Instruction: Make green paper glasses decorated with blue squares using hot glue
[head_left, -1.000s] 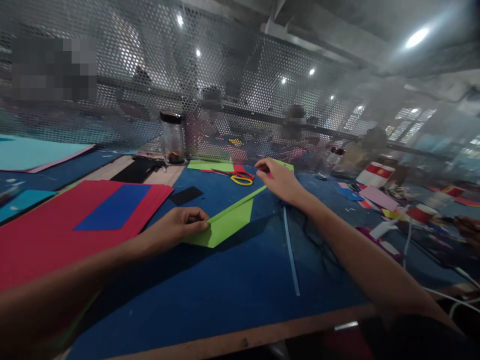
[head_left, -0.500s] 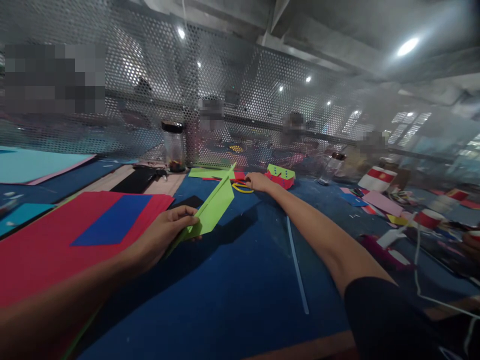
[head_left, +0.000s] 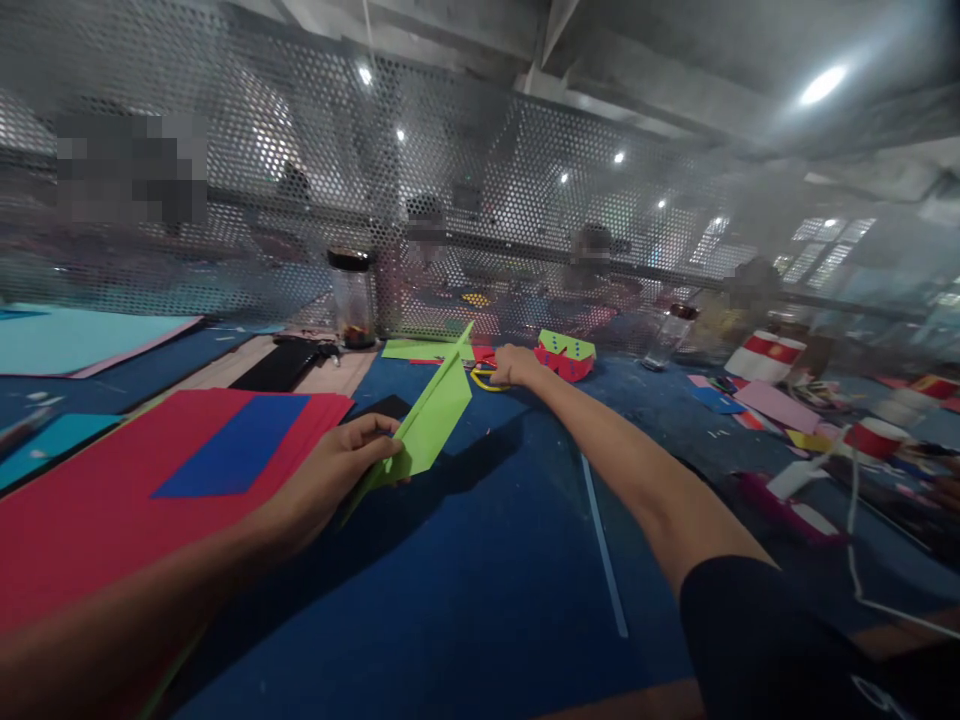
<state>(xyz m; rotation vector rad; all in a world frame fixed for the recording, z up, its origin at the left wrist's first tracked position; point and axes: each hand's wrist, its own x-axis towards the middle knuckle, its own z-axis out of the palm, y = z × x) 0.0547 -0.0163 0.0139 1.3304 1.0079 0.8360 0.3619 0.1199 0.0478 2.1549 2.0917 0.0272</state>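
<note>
My left hand point(head_left: 364, 452) is closed on a folded sheet of light green paper point(head_left: 435, 425), thumb on top. The paper tilts up and away, its creased edge pointing toward the mesh. My right hand point(head_left: 516, 366) is stretched far across the table with its fingers curled at the yellow handles of a pair of scissors point(head_left: 484, 382). The hand hides part of the handles, and the green paper hides part of the blades. Just right of that hand stands a red and green paper piece point(head_left: 564, 355) with blue dots.
Red paper sheets point(head_left: 97, 520) with a blue strip point(head_left: 232, 445) on top lie at left, near a black phone point(head_left: 274, 363). A lidded jar point(head_left: 352, 300) stands by the perforated screen point(head_left: 480, 220). A pale strip point(head_left: 602, 545) lies on the blue table point(head_left: 465, 600); paper scraps point(head_left: 776, 403) clutter the right.
My right hand has come down onto the yellow scissor handles, with its fingers now closed there. My left hand keeps hold of the green paper. The view has shifted slightly.
</note>
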